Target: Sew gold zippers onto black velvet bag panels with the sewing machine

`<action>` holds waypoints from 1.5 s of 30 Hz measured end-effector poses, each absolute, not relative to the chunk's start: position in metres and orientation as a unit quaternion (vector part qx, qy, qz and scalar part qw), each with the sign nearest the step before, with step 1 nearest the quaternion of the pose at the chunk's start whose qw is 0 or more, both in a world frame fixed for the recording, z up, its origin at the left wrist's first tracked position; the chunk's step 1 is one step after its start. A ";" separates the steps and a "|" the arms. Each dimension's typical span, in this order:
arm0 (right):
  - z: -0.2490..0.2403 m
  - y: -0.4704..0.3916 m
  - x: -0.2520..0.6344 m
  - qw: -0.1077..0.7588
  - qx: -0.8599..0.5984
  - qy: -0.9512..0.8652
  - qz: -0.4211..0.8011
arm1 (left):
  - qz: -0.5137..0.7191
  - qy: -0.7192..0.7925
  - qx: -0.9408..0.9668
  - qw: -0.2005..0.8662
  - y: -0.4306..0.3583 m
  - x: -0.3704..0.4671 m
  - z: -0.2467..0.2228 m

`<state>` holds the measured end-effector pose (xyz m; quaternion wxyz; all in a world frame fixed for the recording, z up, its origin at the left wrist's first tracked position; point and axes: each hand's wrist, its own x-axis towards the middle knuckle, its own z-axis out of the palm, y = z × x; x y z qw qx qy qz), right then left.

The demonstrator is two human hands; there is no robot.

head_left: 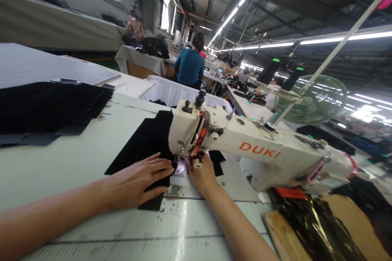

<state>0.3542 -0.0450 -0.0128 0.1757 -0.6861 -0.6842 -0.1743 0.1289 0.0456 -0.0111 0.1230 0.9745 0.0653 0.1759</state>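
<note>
A black fabric piece [143, 138] lies on the pale table, its right edge at the needle area of the white sewing machine [226, 134]. My left hand [142, 181] rests flat on this fabric, fingers stretched toward the presser foot. To the right of the needle plate [180, 166], my right hand [200, 173] reaches under the machine head. Its fingertips are partly hidden, and what they touch cannot be made out. A smaller black fabric part [217, 162] shows behind my right hand.
Stacked black pieces [55, 108] lie at the left. Behind the machine stands a white bin [174, 89]. A green fan [312, 100] and thread cones [268, 71] are at the right. A person in teal [190, 65] sits ahead. A ruler scale [128, 244] runs along the front.
</note>
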 end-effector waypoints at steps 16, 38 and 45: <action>-0.015 -0.071 0.345 0.184 -0.560 -0.800 -0.115 | 0.250 0.013 0.968 0.035 0.047 0.135 -0.031; -0.024 -0.060 0.337 0.255 -0.642 -0.719 -0.075 | 0.258 0.096 0.941 0.195 0.056 0.132 -0.026; -0.021 -0.063 0.342 0.267 -0.632 -0.722 -0.090 | 0.218 0.049 0.965 0.137 0.057 0.132 -0.017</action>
